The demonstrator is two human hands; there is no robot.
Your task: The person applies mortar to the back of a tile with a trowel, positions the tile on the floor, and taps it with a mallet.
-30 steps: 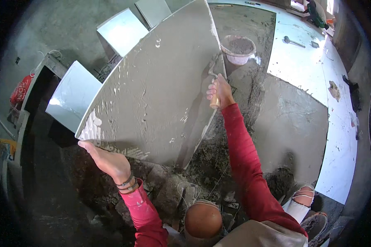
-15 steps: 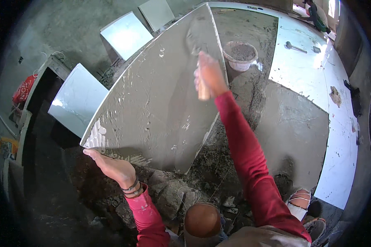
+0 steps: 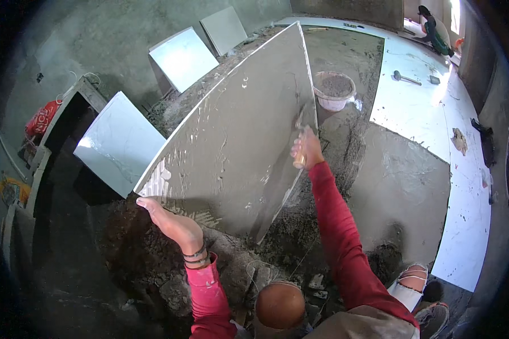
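Observation:
A large tile (image 3: 232, 147) stands tilted in front of me, its upturned back coated in grey mortar. At its lower left corner, ridged white patches show through. My left hand (image 3: 175, 226) grips that corner, with the fingers partly hidden under the edge. Closer to the tile's right edge, my right hand (image 3: 309, 148) is closed round the wooden handle of a trowel (image 3: 300, 160). The trowel's blade, blurred, lies against the mortar just beyond the hand.
A bucket of mortar (image 3: 332, 105) stands past the right edge. White tiles (image 3: 184, 59) lean by the left wall. Laid floor tiles (image 3: 410, 101) on the right carry a mallet (image 3: 406, 78). Wet mortar (image 3: 404, 175) covers the floor beside them. Another person (image 3: 434, 34) crouches far right.
My right hand has drawn the trowel from near the tile's top down toward me and to its right edge. My left hand stays at the corner, while the view has shifted slightly.

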